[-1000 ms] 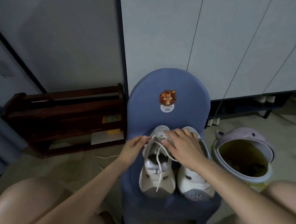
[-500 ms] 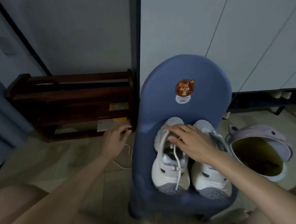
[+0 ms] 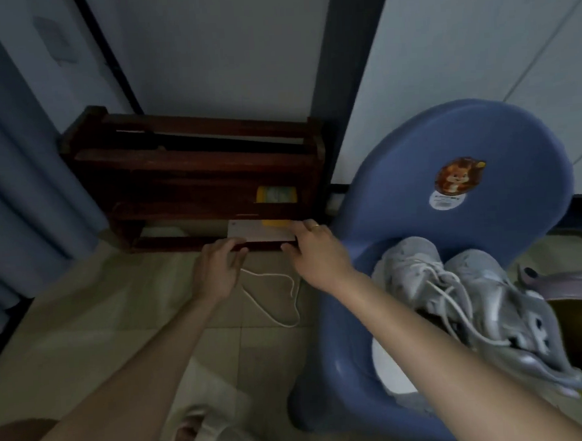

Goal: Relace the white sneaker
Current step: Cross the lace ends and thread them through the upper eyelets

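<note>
Head: hands [image 3: 217, 269] above loose lace [image 3: 270, 300]

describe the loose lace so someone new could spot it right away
Find the blue chair and look at the tiled floor to its left, before the dark wooden rack. The loose lace lies there between both hands: a thin white cord, unlike those on the sneakers.

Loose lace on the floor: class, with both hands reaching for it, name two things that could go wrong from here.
1. The loose lace lies looped on the floor between the left hand and right hand; picked up mid-length, it could tangle or knot.
2. The two sneakers sit unheld on the blue chair, tilted, while the view is turned toward the floor; a nudge from the right forearm might tip them off.
</note>
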